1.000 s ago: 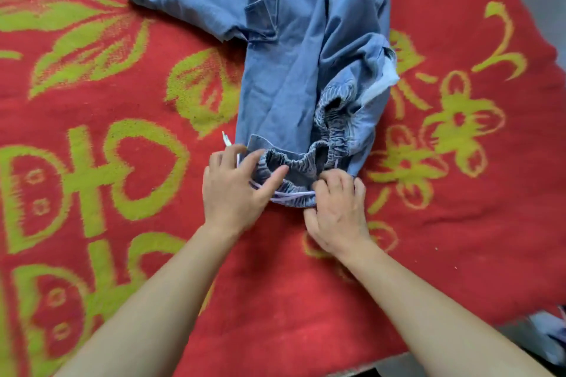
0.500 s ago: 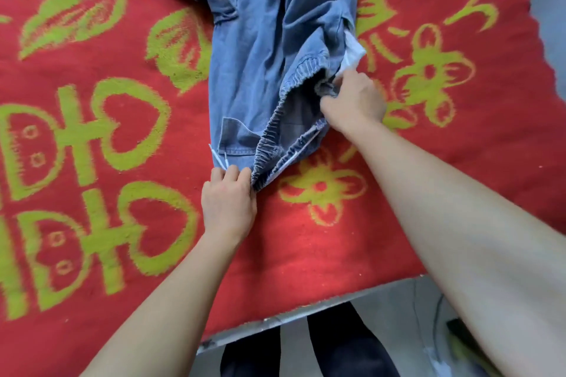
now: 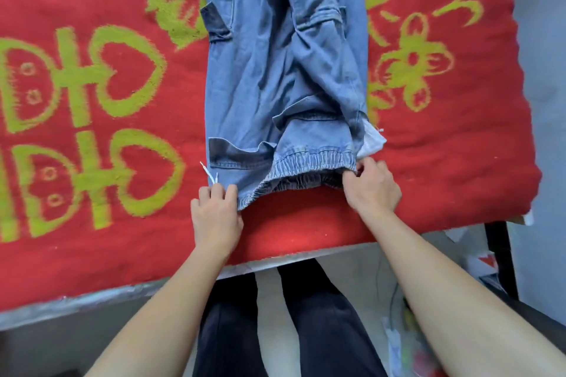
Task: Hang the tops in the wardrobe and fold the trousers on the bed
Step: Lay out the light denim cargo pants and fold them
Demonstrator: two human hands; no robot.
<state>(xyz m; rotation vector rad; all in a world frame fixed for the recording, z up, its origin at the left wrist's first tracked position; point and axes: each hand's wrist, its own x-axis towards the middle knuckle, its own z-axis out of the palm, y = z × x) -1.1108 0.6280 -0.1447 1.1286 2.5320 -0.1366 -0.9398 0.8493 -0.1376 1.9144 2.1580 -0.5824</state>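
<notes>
Waistband's spread wide now across the blanket (image 3: 428, 162): left hand (image 3: 216, 217) pinches one corner of the jeans (image 3: 275, 70), right hand (image 3: 372, 187) has slid down, gripping the other.

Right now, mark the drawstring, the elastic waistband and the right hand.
drawstring (image 3: 209, 173): head view, on the white cord ends beside the waistband's left corner.
elastic waistband (image 3: 312, 159): head view, middle of the gathered denim band.
right hand (image 3: 372, 190): head view, back of the hand, pinching the waistband's right end.

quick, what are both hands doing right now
Left hand: pinching the waistband of the blue denim trousers.
Right hand: gripping the waistband's other end.
</notes>
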